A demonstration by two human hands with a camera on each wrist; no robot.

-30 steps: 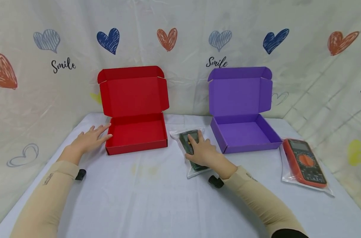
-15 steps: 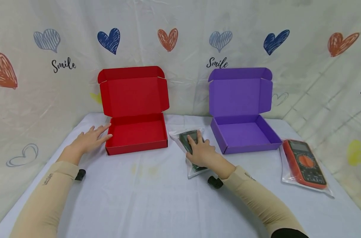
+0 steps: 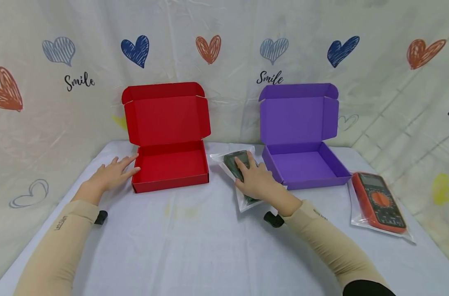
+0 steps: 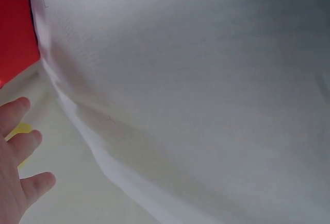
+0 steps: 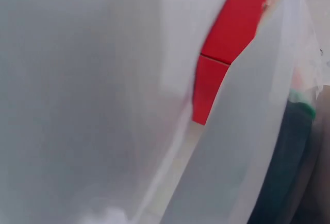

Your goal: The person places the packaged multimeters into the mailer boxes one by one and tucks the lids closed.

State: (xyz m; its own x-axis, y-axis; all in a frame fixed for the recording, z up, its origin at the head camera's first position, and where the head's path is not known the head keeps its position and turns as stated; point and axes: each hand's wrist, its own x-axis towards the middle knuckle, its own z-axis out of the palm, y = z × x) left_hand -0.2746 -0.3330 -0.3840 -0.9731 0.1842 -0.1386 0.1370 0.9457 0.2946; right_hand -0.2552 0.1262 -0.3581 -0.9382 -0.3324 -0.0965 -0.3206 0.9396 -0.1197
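Observation:
My left hand [image 3: 111,176] rests its fingertips against the left side of an open red cardboard box [image 3: 172,181], fingers spread. In the left wrist view, several fingers [image 4: 33,185] and a corner of the red box [image 4: 15,33] show. My right hand [image 3: 259,181] grips a dark green device [image 3: 231,164] in a clear plastic bag from above and covers much of it. The bag appears slightly raised over the white cloth, beside an open purple cardboard box [image 3: 302,183]. In the right wrist view, the bag's edge [image 5: 242,131] hangs close to the camera, with the green device [image 5: 289,157] inside.
An orange-red multimeter [image 3: 381,201] in a clear bag lies right of the purple box. White cloth [image 3: 172,255] covers the table. Behind the boxes hangs a sheet [image 3: 231,74] printed with hearts.
My right hand has moved the bagged green device a little away from me and up, close to the purple box's left side. The left hand stays at the red box.

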